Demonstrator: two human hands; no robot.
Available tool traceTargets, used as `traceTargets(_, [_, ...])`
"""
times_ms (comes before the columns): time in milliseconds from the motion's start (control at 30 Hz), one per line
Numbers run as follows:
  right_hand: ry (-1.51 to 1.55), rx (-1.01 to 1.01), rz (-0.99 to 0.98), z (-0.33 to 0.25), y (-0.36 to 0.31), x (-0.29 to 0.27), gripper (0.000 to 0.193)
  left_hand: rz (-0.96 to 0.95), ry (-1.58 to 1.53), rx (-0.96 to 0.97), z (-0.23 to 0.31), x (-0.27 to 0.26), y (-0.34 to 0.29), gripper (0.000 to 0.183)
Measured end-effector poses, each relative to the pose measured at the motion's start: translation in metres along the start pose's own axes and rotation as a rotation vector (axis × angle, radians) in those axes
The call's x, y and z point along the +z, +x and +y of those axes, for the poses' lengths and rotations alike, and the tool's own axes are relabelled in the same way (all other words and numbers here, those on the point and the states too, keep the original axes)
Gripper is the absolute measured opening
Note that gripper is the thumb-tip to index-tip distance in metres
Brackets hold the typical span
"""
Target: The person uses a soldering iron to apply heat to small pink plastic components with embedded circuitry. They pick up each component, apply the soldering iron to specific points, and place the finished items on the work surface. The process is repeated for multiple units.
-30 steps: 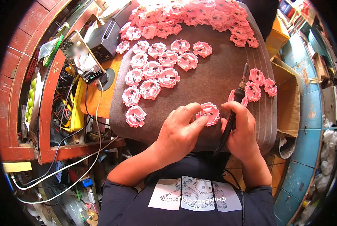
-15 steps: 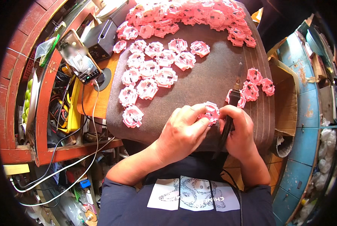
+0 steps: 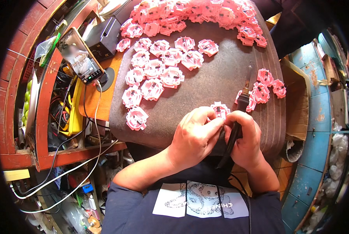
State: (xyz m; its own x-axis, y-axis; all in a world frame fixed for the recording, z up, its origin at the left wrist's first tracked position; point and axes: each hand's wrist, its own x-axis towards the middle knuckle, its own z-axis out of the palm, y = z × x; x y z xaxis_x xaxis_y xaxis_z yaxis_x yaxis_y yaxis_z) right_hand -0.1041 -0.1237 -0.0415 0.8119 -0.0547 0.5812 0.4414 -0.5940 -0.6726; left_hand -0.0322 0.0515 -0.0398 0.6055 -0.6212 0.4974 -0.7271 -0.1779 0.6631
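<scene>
My left hand (image 3: 194,134) is closed, thumb and fingers pinching a small pink plastic part (image 3: 220,109) with a dark piece in its middle. Close beside it, my right hand (image 3: 249,138) is wrapped round the black handle of a soldering iron (image 3: 243,102), whose metal tip points away from me over the brown work surface. The right thumb and fingertip meet the held part's right edge. Just right of the iron lies a small group of like pink parts (image 3: 261,92). Further left, several more pink parts (image 3: 154,68) sit in loose rows.
A large heap of pink parts (image 3: 190,13) covers the far end of the brown padded surface (image 3: 217,85). At left stand a phone on a stand (image 3: 80,58), a black box with a dial (image 3: 104,39) and loose cables. A cardboard box (image 3: 297,101) adjoins the right edge.
The pink part between my hands has been turned slightly and my left hand has shifted a little right. The soldering iron stays in my right hand. A dark-clothed shape at the far right has moved.
</scene>
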Motion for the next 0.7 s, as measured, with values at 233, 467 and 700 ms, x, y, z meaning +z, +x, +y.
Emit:
traceTargets(233, [-0.004,0.058,0.000,0.002,-0.003,0.000,0.039,0.009,-0.024,-0.010,-0.001,0.001,0.006,0.025])
traceTargets(467, [-0.032,-0.231,0.137,0.003,-0.010,0.002,0.046,0.038,0.020,-0.013,-0.001,0.002,0.006,0.021])
traceTargets(700, [-0.071,-0.210,0.047,0.000,-0.008,0.002,0.051,0.060,0.008,-0.050,-0.001,0.005,0.004,0.018])
